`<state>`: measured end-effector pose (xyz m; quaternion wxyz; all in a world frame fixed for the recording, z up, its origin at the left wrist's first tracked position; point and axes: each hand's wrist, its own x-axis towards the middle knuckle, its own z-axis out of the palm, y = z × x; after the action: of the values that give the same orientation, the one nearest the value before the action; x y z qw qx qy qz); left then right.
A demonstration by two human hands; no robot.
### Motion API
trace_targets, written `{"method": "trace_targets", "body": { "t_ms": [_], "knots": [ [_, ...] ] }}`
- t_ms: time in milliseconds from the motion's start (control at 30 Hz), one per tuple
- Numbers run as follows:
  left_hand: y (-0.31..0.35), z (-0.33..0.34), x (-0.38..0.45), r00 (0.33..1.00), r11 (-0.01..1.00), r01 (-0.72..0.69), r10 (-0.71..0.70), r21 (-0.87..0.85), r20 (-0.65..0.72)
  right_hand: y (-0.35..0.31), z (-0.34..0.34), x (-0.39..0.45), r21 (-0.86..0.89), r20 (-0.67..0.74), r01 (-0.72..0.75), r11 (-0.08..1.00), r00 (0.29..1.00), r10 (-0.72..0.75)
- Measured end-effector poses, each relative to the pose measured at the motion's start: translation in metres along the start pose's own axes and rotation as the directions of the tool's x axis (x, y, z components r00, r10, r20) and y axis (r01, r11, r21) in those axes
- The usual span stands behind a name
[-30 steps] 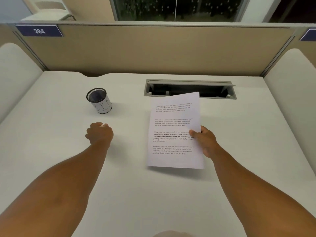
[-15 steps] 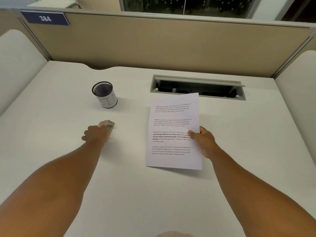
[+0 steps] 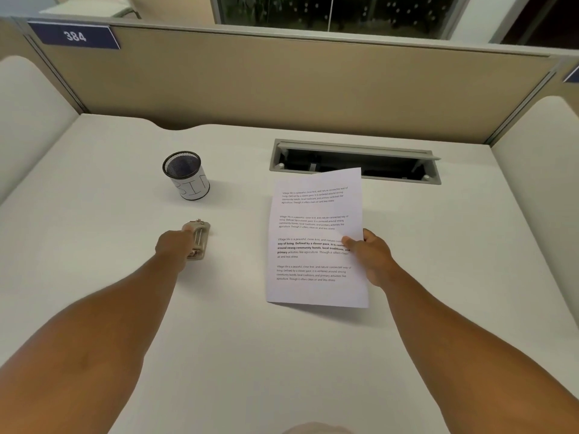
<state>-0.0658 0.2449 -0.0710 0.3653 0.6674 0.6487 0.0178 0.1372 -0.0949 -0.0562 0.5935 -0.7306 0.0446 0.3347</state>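
Apparently barely begun: the left hand (image 3: 174, 247) curled round the beige tool (image 3: 200, 236) just nearer than the mesh cup (image 3: 188, 180); the right hand (image 3: 372, 258) pinched the printed sheet (image 3: 313, 227) right of that cup, seemingly unworked.

We see soft, even indoor light; white desk (image 3: 282, 355) bright. Faint shadow under paper sheet (image 3: 316, 233) at its near edge. We note wide-angle bowing along partition (image 3: 313, 83) and desk's far corners; print slightly soft; window (image 3: 329, 10) dark.
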Motion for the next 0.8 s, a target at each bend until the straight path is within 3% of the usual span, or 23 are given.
{"method": "trace_targets", "body": {
  "t_ms": [200,400,567,800],
  "knots": [
    [0.022,0.011,-0.017,0.993,0.997,-0.029,0.037,-0.075,0.108,-0.002,-0.009,0.001,0.014,0.002,0.013,1.0,1.0,-0.013],
    [0.045,0.023,-0.045,0.941,0.946,0.027,0.085,-0.324,0.327,-0.006,-0.022,-0.001,0.043,-0.002,0.022,0.999,1.0,-0.022],
    [0.063,0.034,-0.069,0.898,0.929,0.042,0.126,-0.367,0.421,-0.008,-0.032,-0.002,0.089,-0.002,0.023,0.996,1.0,-0.023],
    [0.084,0.049,-0.097,0.845,0.939,-0.053,0.223,-0.34,0.486,-0.01,-0.047,-0.006,0.162,0.011,0.009,0.987,1.0,-0.011]
  ]
}}
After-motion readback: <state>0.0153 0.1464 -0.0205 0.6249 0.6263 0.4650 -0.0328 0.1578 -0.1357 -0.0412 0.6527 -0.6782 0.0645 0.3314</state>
